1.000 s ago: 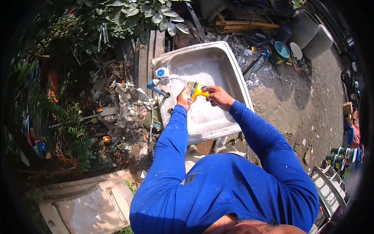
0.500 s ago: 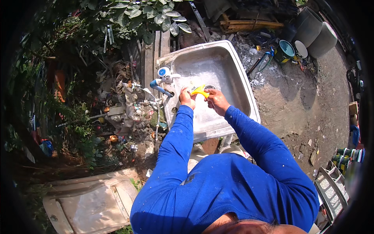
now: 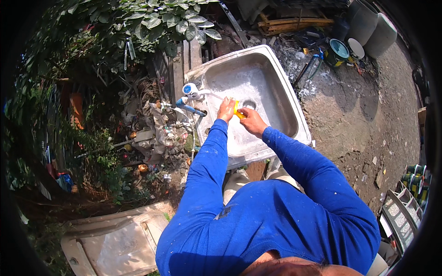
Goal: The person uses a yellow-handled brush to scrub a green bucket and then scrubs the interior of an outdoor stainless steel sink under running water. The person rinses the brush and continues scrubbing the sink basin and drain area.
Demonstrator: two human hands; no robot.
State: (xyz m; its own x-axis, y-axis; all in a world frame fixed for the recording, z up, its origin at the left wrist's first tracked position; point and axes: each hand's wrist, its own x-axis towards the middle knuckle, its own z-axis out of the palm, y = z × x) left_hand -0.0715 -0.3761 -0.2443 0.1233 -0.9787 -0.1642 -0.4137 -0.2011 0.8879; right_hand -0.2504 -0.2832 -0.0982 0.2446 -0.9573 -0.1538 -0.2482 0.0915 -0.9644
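Note:
Over the metal sink (image 3: 301, 120), both hands meet at a yellow plastic tool (image 3: 237, 110), which flared wide at one end half a second ago. Its exact kind is unclear, since my fingers cover most of it. My right hand (image 3: 252, 121) pinches its near end. My left hand (image 3: 226, 110) is closed against its other side, with the fingers pointing away from me. Just left of the hands stands a white tap (image 3: 191, 92) with a blue-marked top, its spout reaching toward my left fingers. Beyond my right fingertips the round drain (image 3: 248, 104) shows.
A blue pipe (image 3: 191, 108) runs by the tap. Leafy branches (image 3: 179, 20) overhang the far left, above strewn rubbish (image 3: 159, 131). Buckets (image 3: 338, 49) and large grey barrels (image 3: 381, 36) stand far right. A beige panel (image 3: 117, 241) lies near left.
My left hand has moved up and slightly right, onto the yellow tool's end, closer to the spout. The tool has turned, and less of it shows. The view has shifted slightly.

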